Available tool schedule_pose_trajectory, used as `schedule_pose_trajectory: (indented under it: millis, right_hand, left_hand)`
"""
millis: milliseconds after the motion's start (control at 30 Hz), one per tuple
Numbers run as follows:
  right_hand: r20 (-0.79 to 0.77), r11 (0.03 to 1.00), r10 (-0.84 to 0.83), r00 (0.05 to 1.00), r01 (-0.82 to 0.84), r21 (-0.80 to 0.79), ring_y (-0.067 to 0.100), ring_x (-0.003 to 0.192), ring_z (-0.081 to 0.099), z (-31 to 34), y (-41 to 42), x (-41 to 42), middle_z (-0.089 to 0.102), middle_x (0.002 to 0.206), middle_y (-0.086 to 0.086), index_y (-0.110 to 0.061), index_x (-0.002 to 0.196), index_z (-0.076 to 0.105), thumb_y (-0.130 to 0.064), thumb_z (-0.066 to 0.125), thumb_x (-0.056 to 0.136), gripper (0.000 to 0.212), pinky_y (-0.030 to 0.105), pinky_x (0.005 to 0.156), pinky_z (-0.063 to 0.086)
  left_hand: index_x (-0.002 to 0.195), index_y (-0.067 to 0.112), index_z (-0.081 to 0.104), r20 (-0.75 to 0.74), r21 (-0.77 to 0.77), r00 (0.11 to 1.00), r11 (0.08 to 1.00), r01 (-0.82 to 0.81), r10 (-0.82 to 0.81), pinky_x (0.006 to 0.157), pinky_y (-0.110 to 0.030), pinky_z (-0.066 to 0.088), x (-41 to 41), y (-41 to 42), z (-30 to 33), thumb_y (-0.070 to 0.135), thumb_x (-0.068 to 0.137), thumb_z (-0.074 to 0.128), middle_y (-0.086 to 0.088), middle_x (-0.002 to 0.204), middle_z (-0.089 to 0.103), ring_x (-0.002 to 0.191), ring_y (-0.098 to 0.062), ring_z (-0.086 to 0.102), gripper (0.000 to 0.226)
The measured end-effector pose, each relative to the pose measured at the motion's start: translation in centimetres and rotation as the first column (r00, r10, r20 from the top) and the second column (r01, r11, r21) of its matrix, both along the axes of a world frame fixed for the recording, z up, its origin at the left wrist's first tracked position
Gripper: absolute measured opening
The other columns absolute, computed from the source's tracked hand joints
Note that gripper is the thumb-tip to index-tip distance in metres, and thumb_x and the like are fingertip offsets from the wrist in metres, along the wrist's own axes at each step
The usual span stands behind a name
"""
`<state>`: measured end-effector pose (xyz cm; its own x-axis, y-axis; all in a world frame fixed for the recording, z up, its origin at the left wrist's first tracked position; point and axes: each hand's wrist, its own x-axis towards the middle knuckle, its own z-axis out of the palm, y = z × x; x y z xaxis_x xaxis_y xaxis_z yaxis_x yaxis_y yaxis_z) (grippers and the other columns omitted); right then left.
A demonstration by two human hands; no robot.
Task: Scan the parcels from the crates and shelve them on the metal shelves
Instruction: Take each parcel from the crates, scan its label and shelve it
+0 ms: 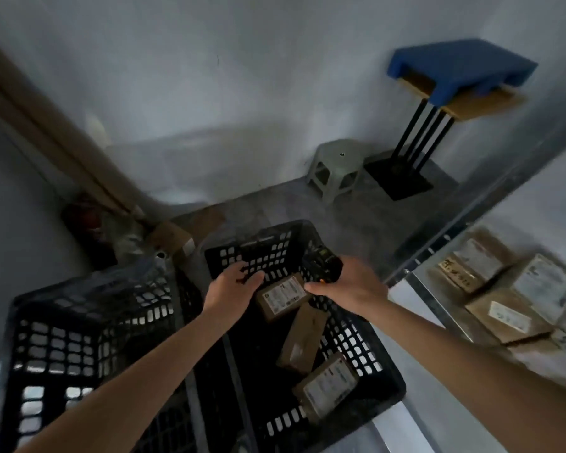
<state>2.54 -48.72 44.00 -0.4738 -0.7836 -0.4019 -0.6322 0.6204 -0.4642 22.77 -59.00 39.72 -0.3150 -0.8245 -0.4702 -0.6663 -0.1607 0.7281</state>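
A black plastic crate (383, 384) stands on the floor in front of me with three brown labelled parcels in it. My left hand (234, 284) reaches into the crate and touches the top edge of the uppermost parcel (281, 297), fingers loosely curved; whether it grips is unclear. My right hand (347, 286) grips a black handheld scanner (322, 264) just above that parcel's right end. A second parcel (303, 338) lies tilted below it, and a third (329, 385) rests near the crate's front corner.
Another black crate (89, 325) stands to the left. The metal shelf (438, 308) on the right holds several brown boxes (517, 299). A grey plastic stool (337, 168), a black stand with a blue pallet (458, 67) and cardboard clutter (170, 238) sit by the wall.
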Motion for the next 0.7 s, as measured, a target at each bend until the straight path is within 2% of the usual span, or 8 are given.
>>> schedule_pose_trajectory:
  millis: [100, 167, 267, 400, 500, 600, 700]
  right_hand:
    - [0.019, 1.000, -0.015, 1.000, 0.015, 0.025, 0.014, 0.100, 0.066, -5.4, -2.0, -1.0, 0.069, 0.105, -0.014, -0.034, 0.109, 0.067, -0.077, 0.077, 0.066, 0.062, 0.033, 0.082, 0.054]
    - [0.019, 0.998, -0.050, 0.999, 0.049, 0.047, 0.016, 0.101, 0.067, -9.5, -3.2, -1.8, 0.070, 0.105, -0.014, -0.033, 0.107, 0.065, -0.085, 0.072, 0.059, 0.071, 0.037, 0.084, 0.057]
    - [0.048, 0.993, -0.081, 0.996, 0.077, 0.093, 0.020, 0.106, 0.067, -14.7, -4.8, -2.5, 0.071, 0.110, -0.011, -0.034, 0.111, 0.064, -0.080, 0.077, 0.060, 0.070, 0.043, 0.091, 0.057]
    - [0.056, 0.984, -0.058, 0.997, 0.048, 0.173, 0.022, 0.102, 0.067, -20.2, -7.4, -3.1, 0.069, 0.106, -0.009, -0.029, 0.108, 0.065, -0.079, 0.077, 0.058, 0.072, 0.041, 0.089, 0.057]
    - [0.075, 0.973, -0.068, 0.995, 0.049, 0.226, 0.021, 0.101, 0.067, -23.6, -9.2, -3.6, 0.070, 0.109, -0.007, -0.027, 0.111, 0.065, -0.077, 0.079, 0.055, 0.077, 0.041, 0.086, 0.058]
    - [0.079, 0.970, -0.060, 0.995, 0.039, 0.240, 0.021, 0.101, 0.069, -26.4, -10.5, -4.2, 0.072, 0.110, -0.006, -0.028, 0.113, 0.067, -0.084, 0.070, 0.040, 0.091, 0.041, 0.082, 0.060]
    - [0.085, 0.962, -0.073, 0.994, 0.048, 0.268, 0.024, 0.106, 0.068, -27.4, -11.1, -4.8, 0.071, 0.114, -0.003, -0.026, 0.117, 0.067, -0.072, 0.082, 0.059, 0.075, 0.036, 0.085, 0.057]
  left_hand:
    - [0.151, 0.024, 0.040, 0.046, 0.031, 0.999, 0.999, 0.017, -0.019, 0.101, -0.034, 0.046, -1.6, -2.4, -5.2, 0.057, 0.096, 0.053, 0.004, 0.145, 0.053, 0.128, -0.021, 0.054, 0.066]
    - [0.153, 0.024, 0.037, 0.078, 0.052, 0.997, 0.999, 0.014, -0.018, 0.102, -0.033, 0.044, -2.7, -3.9, -8.7, 0.059, 0.096, 0.052, 0.003, 0.147, 0.051, 0.131, -0.021, 0.052, 0.068]
    - [0.153, 0.027, 0.037, 0.133, 0.099, 0.991, 0.995, -0.023, 0.009, 0.100, -0.032, 0.045, -4.2, -5.2, -13.3, 0.063, 0.094, 0.052, 0.003, 0.151, 0.047, 0.133, -0.022, 0.050, 0.070]
    - [0.153, 0.026, 0.037, 0.181, 0.096, 0.983, 0.995, -0.028, 0.010, 0.091, -0.029, 0.044, -5.8, -6.2, -18.4, 0.061, 0.095, 0.052, -0.001, 0.151, 0.047, 0.130, -0.024, 0.051, 0.069]
    - [0.154, 0.020, 0.036, 0.186, 0.114, 0.982, 0.993, -0.023, 0.002, 0.101, -0.031, 0.041, -6.8, -6.9, -21.1, 0.056, 0.097, 0.053, -0.005, 0.152, 0.046, 0.135, -0.025, 0.047, 0.069]
    - [0.155, 0.017, 0.034, 0.163, 0.174, 0.987, 0.984, -0.035, 0.006, 0.108, -0.030, 0.037, -7.3, -7.2, -23.5, 0.052, 0.097, 0.055, -0.008, 0.153, 0.044, 0.138, -0.025, 0.044, 0.071]
    - [0.155, 0.015, 0.034, 0.148, 0.213, 0.989, 0.976, -0.050, 0.018, 0.110, -0.030, 0.037, -7.7, -7.3, -25.4, 0.051, 0.097, 0.057, -0.010, 0.154, 0.044, 0.138, -0.025, 0.045, 0.072]
